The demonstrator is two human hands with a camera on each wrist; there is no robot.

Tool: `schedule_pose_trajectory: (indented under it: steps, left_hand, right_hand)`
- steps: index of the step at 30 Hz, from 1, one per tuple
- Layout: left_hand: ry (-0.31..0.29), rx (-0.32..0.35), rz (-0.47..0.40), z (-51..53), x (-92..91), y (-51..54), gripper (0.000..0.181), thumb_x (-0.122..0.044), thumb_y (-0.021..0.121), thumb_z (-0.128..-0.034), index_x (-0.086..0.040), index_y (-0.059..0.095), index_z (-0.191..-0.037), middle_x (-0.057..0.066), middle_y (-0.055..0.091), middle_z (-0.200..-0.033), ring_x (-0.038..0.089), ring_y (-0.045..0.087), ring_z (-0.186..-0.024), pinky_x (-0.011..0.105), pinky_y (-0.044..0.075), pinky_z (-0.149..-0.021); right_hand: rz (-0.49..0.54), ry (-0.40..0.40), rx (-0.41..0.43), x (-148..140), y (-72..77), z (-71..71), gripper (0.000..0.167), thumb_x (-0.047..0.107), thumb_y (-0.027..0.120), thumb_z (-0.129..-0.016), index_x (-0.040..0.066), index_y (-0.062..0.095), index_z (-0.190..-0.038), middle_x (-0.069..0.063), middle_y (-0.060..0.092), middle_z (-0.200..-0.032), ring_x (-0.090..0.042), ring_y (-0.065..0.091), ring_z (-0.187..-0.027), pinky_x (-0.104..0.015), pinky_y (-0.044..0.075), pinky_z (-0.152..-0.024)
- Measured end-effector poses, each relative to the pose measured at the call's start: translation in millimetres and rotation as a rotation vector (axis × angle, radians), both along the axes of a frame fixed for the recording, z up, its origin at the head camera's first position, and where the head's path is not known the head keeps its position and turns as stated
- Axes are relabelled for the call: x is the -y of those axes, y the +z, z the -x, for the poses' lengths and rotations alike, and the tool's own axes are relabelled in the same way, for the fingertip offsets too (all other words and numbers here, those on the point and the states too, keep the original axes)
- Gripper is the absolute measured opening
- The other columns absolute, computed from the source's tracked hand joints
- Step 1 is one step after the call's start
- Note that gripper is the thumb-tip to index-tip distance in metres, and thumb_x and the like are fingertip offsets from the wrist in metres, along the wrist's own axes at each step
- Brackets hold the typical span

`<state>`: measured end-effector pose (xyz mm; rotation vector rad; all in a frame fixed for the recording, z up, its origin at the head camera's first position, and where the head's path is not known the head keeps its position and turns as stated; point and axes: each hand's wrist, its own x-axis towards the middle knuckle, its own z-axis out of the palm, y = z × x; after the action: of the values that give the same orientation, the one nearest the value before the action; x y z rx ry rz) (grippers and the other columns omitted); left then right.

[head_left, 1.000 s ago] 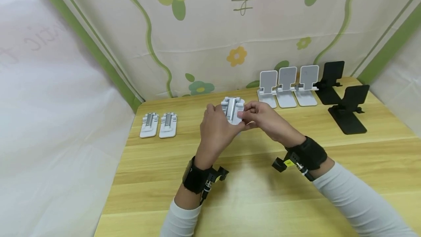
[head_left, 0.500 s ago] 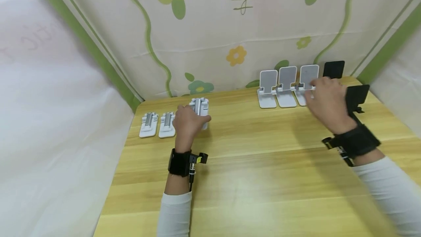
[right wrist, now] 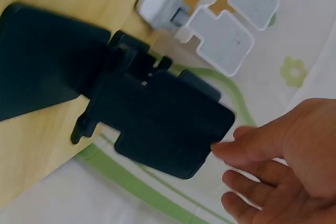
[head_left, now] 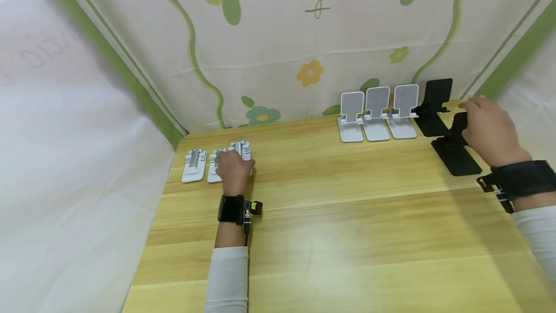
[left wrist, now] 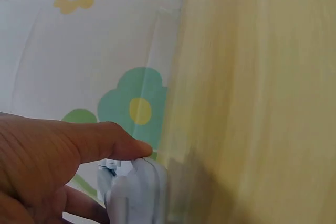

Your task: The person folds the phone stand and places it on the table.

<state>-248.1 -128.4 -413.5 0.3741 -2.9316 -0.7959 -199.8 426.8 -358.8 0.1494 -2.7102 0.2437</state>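
Observation:
My left hand (head_left: 232,172) grips a folded white phone stand (head_left: 241,148) at the left of the table, right beside another folded white phone stand (head_left: 213,174). In the left wrist view the thumb lies on the edge of the held stand (left wrist: 139,192); its lower part is out of frame. At the right, my right hand (head_left: 493,132) is at the upper panel of an unfolded black phone stand (head_left: 456,157). The right wrist view shows the thumb at the rim of that black panel (right wrist: 168,121), the other fingers loosely bent beside it.
One more folded white phone stand (head_left: 194,165) lies at the far left. Several other unfolded stands line the back right: white ones (head_left: 376,130) and a second black one (head_left: 436,93). A flowered cloth (head_left: 269,62) hangs behind the wooden table (head_left: 330,216).
Both hands held the white stand in the middle one second ago. My left hand has carried it left beside the folded ones; my right hand let go and moved right to the front black stand.

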Motion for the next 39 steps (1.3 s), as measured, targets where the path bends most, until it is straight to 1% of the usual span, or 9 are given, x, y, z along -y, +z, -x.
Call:
schedule_pose_trajectory:
  steps: [4,9,14,18,24,28,32,36,39]
  left_hand:
    - [-0.007,-0.023,0.038,0.6,-0.7,-6.1,0.039,-0.028,0.075,-0.0879,-0.003,0.058,-0.064,0.035,0.054,-0.127,0.05,0.048,-0.123,0.065,0.048,-0.094]
    - [-0.017,-0.042,0.097,0.7,-4.2,-10.7,0.034,-0.023,0.074,-0.0882,-0.001,0.062,-0.065,0.034,0.056,-0.12,0.049,0.05,-0.119,0.061,0.05,-0.088]
    - [-0.04,-0.029,0.186,0.7,-6.9,-16.2,0.027,-0.012,0.066,-0.0868,-0.004,0.06,-0.062,0.032,0.057,-0.114,0.047,0.053,-0.114,0.056,0.053,-0.084]
    - [-0.046,-0.011,0.232,1.1,-9.4,-19.3,0.022,-0.005,0.059,-0.0875,-0.003,0.062,-0.066,0.028,0.057,-0.108,0.043,0.054,-0.11,0.051,0.052,-0.082]
    - [-0.047,0.057,0.323,-0.6,-16.2,-15.0,0.018,-0.001,0.053,-0.0948,0.005,0.069,-0.088,0.029,0.061,-0.11,0.043,0.057,-0.11,0.046,0.056,-0.08]
    - [-0.037,0.067,0.307,-1.6,-21.1,-12.6,0.017,0.0,0.056,-0.095,0.008,0.071,-0.098,0.03,0.064,-0.112,0.044,0.059,-0.111,0.047,0.059,-0.082]
    - [-0.032,0.064,0.28,-2.1,-24.6,-10.6,0.017,0.003,0.059,-0.0929,0.007,0.073,-0.101,0.028,0.069,-0.109,0.043,0.062,-0.108,0.047,0.06,-0.082]
    - [-0.058,0.056,0.332,-2.2,-25.9,-9.1,0.016,0.004,0.062,-0.0907,0.005,0.076,-0.098,0.024,0.073,-0.105,0.041,0.066,-0.104,0.045,0.057,-0.088]
    - [-0.059,0.057,0.334,-2.4,-25.2,-7.8,0.015,0.004,0.062,-0.0914,0.005,0.076,-0.098,0.025,0.073,-0.107,0.041,0.065,-0.106,0.045,0.058,-0.088]
  right_hand:
    - [-0.018,0.002,0.023,-3,-0.2,0.0,0.042,-0.022,0.052,-0.076,-0.02,0.056,-0.118,-0.044,0.053,-0.12,-0.062,0.049,-0.108,-0.069,0.045,-0.076]
    - [-0.015,-0.007,0.035,-5,-1.7,-1.1,0.036,-0.02,0.057,-0.083,-0.017,0.058,-0.119,-0.043,0.057,-0.113,-0.061,0.054,-0.095,-0.066,0.047,-0.065]
    - [-0.012,-0.022,0.041,-6,-2.4,1.8,0.031,-0.017,0.057,-0.089,-0.014,0.06,-0.119,-0.041,0.06,-0.109,-0.059,0.058,-0.087,-0.062,0.048,-0.057]
    - [-0.027,-0.028,0.03,-6,-3.1,4.8,0.028,-0.015,0.058,-0.091,-0.012,0.062,-0.118,-0.04,0.062,-0.105,-0.057,0.06,-0.081,-0.06,0.049,-0.053]
    - [-0.032,-0.022,-0.006,-11,-5.9,9.1,0.024,-0.015,0.059,-0.092,-0.011,0.065,-0.115,-0.039,0.064,-0.103,-0.054,0.061,-0.075,-0.057,0.047,-0.047]
    - [-0.035,-0.019,-0.03,-16,-7.2,11.0,0.023,-0.014,0.058,-0.092,-0.009,0.068,-0.112,-0.037,0.066,-0.103,-0.05,0.062,-0.071,-0.05,0.044,-0.041]
    - [-0.042,-0.012,-0.049,-20,-7.5,11.6,0.021,-0.014,0.058,-0.092,-0.007,0.07,-0.108,-0.036,0.067,-0.102,-0.047,0.062,-0.068,-0.047,0.042,-0.04]
    - [-0.074,0.008,-0.096,-22,-6.4,12.5,0.018,-0.015,0.061,-0.09,-0.006,0.071,-0.102,-0.034,0.068,-0.097,-0.042,0.059,-0.059,-0.042,0.037,-0.038]
    - [-0.105,0.007,-0.104,-20,-0.8,13.6,0.016,-0.014,0.062,-0.09,-0.007,0.072,-0.1,-0.033,0.068,-0.094,-0.041,0.058,-0.057,-0.044,0.039,-0.038]
